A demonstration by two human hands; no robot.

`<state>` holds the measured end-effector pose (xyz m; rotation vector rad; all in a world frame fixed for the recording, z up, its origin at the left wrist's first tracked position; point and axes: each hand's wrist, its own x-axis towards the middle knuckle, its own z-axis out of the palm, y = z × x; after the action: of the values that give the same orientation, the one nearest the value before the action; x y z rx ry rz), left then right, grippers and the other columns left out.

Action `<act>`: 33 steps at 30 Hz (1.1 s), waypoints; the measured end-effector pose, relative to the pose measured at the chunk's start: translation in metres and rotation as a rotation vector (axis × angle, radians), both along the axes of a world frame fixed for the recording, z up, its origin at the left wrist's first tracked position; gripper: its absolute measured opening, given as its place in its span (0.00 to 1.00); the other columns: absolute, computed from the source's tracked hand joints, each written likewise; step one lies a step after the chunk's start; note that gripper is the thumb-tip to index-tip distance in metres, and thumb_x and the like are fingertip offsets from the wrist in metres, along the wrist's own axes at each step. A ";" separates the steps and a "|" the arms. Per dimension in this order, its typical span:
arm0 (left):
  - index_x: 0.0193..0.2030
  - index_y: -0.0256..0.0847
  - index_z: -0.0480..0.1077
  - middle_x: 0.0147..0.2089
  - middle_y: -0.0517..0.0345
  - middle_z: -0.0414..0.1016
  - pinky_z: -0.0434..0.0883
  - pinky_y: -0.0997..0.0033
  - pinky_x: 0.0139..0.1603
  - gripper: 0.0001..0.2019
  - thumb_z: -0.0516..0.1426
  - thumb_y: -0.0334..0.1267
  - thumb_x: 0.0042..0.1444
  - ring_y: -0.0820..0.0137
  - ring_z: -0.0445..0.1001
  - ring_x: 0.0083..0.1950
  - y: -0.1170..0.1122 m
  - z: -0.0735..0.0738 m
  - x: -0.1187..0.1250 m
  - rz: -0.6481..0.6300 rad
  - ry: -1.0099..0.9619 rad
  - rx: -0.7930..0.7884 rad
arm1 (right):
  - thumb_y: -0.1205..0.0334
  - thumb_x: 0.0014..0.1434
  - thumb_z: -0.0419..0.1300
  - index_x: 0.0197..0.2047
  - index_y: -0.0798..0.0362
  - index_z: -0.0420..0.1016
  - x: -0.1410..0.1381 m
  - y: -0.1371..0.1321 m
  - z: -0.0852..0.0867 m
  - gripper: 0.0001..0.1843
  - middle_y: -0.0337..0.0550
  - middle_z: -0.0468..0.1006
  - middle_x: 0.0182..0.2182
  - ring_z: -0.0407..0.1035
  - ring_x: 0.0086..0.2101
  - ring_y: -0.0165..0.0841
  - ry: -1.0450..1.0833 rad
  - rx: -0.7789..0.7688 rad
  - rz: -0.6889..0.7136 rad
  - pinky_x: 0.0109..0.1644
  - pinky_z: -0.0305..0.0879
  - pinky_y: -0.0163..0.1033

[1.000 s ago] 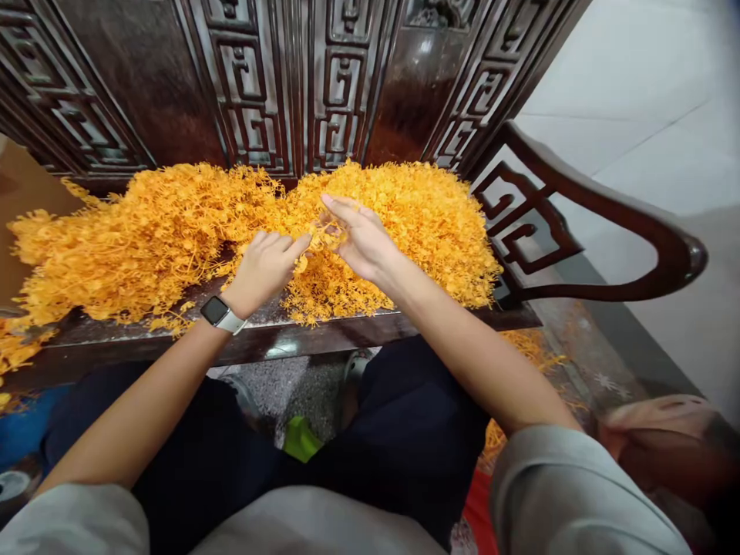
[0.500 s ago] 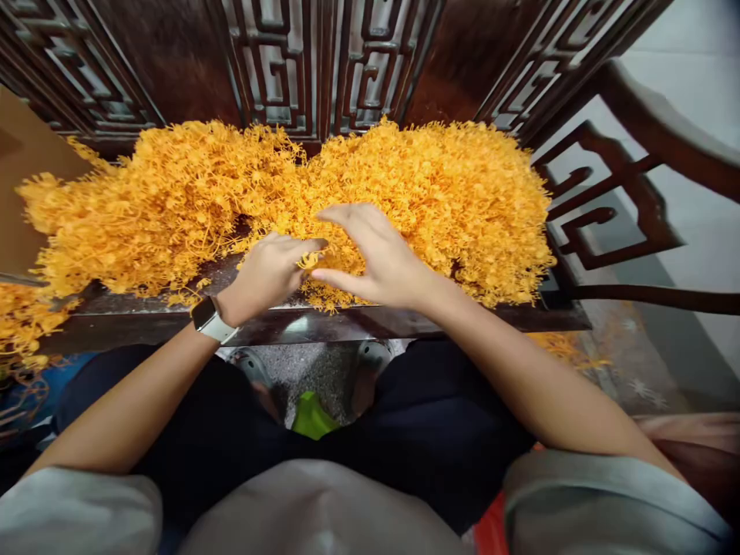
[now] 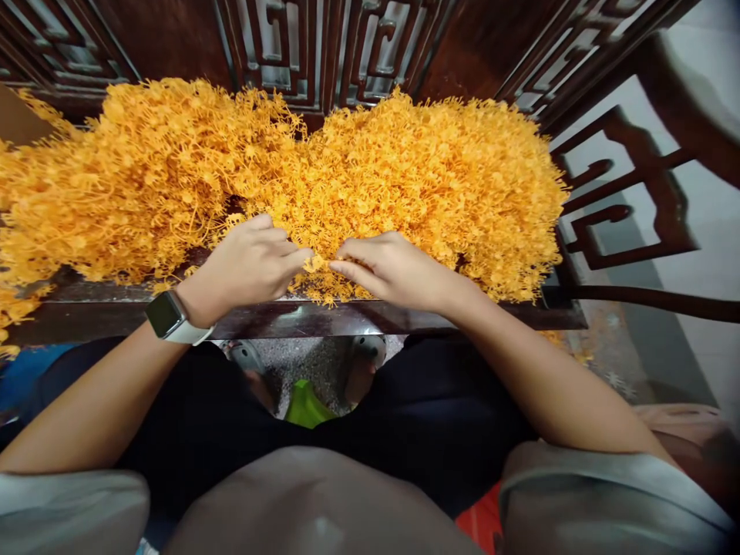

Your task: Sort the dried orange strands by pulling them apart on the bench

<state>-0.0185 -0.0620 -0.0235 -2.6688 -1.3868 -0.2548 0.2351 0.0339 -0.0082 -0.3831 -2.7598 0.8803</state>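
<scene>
A small yellow-orange plastic flower piece [image 3: 315,264] is pinched between the thumb and curled fingers of my left hand [image 3: 246,262], which wears a watch [image 3: 166,314] at the wrist. Just to its right, the thumb and fingertips of my right hand [image 3: 398,270] come together in a pinch. What lies between those right fingertips is too small to make out. Both hands hover over the front edge of a dark wooden bench [image 3: 324,317]. Behind them spreads a large heap of the same yellow-orange plastic flower pieces [image 3: 428,177], many tangled together.
A carved dark wooden backrest [image 3: 179,38] rises behind the heap. On the right stands an openwork wooden armrest [image 3: 653,193]. Something green [image 3: 306,405] sits on the speckled floor between my feet. A brown cardboard panel [image 3: 20,119] shows at the far left.
My right hand has closed from spread fingers into a pinch beside the flower piece. My left hand has turned, with its back now more toward me. The view has shifted slightly.
</scene>
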 end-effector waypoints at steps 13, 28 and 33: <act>0.32 0.42 0.71 0.24 0.60 0.64 0.58 0.61 0.33 0.11 0.55 0.28 0.67 0.66 0.62 0.26 -0.007 0.017 0.008 -0.093 -0.078 0.233 | 0.47 0.75 0.58 0.28 0.52 0.60 0.009 -0.008 0.008 0.27 0.32 0.57 0.24 0.54 0.25 0.24 0.252 -0.449 -0.214 0.32 0.52 0.35; 0.31 0.42 0.70 0.21 0.60 0.67 0.57 0.61 0.32 0.13 0.54 0.28 0.68 0.66 0.65 0.24 -0.018 0.030 0.017 0.109 -0.188 0.375 | 0.36 0.61 0.69 0.30 0.50 0.66 -0.038 0.003 0.015 0.28 0.28 0.54 0.20 0.48 0.18 0.22 0.534 -0.881 -0.510 0.20 0.42 0.34; 0.33 0.42 0.68 0.23 0.62 0.66 0.57 0.65 0.30 0.16 0.52 0.42 0.74 0.69 0.64 0.24 -0.018 0.035 0.003 0.319 -0.730 -0.059 | 0.43 0.57 0.75 0.34 0.52 0.71 -0.042 -0.001 0.028 0.24 0.30 0.63 0.24 0.56 0.22 0.22 0.211 -0.866 -0.188 0.23 0.53 0.33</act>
<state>-0.0158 -0.0802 0.0119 -2.4284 -1.9872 -1.2536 0.1931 0.0325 0.0200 -0.6188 -1.9778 1.8923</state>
